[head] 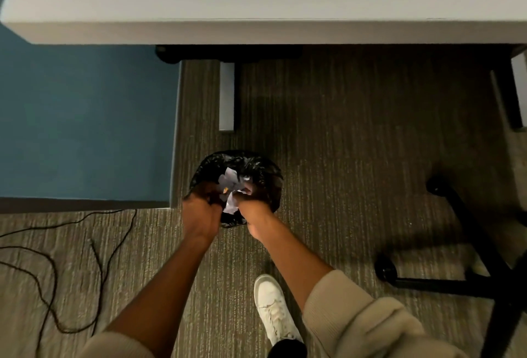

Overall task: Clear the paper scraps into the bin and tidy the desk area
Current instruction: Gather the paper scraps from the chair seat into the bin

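A small bin lined with a black plastic bag (258, 168) stands on the carpet below the desk's front edge. White paper scraps (230, 179) sit over its mouth, bunched between my two hands. My left hand (201, 211) is curled at the bin's near left rim, fingers closed on the scraps. My right hand (251, 205) is at the near right rim, fingers closed on the same bunch of paper. Part of the bin's opening is hidden by my hands.
The white desk (256, 29) spans the top of the view, with a pale leg (226, 95) beneath it. A black office chair base (467, 272) with castors stands at the right. Black cables (54, 266) trail across the carpet at the left, beside a blue wall panel (85, 118). My white shoe (275, 309) is below the bin.
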Tool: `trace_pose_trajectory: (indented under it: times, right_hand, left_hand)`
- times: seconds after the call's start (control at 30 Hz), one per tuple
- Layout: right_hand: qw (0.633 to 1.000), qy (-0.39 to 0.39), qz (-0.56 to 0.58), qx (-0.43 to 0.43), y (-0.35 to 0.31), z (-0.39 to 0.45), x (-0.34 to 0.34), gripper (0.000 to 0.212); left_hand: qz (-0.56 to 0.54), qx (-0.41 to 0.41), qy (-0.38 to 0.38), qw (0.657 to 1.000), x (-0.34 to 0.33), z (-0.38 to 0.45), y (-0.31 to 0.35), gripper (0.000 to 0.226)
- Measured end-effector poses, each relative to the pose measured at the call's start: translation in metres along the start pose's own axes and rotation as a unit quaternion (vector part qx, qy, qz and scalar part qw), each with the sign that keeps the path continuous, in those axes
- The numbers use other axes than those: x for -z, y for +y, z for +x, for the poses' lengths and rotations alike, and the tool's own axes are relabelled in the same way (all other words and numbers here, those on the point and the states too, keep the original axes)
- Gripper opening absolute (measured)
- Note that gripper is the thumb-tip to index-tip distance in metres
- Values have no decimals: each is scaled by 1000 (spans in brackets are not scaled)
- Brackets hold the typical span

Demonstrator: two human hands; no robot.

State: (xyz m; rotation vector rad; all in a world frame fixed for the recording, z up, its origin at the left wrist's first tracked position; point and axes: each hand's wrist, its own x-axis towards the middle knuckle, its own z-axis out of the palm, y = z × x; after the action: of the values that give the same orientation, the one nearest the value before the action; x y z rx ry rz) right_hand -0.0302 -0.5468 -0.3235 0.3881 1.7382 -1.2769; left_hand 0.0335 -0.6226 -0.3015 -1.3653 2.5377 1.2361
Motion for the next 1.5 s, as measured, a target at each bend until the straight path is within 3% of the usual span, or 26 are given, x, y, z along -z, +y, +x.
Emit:
trace_pose_trajectory:
  times: [0.3,0.47,0.6,0.8,1.0,1.13,1.3,1.5]
  right_hand:
    - [995,45,76,-51,7,5,20,43]
    - [984,70,151,-62,18,1,56,42]
    - [978,105,178,-30,22,-9,94,40]
    - [967,150,203,24,17,-43,168,34]
    - [951,230,159,130,18,-105,295,22]
    - [921,323,120,183,33,-158,401,17]
    - [862,467,45,191,71,-222,540,20]
    - [796,586,-16,149,137,-280,672,23]
  left_hand:
    - [47,-16,-44,998,3,-2,-14,31]
    - [40,-4,-55,998,-8,-15,-12,14]
    - [49,-28,-46,997,-22,-32,10,16]
    - [-21,-97,-75,992,-55,-73,76,21]
    - [-56,-154,-121,979,-110,-128,149,19]
    - [-83,-164,-162,970,-163,-174,199,16]
    - [-138,-158,-257,943,-237,-248,269,13]
    - [-177,-168,-345,906,-306,-340,331,13]
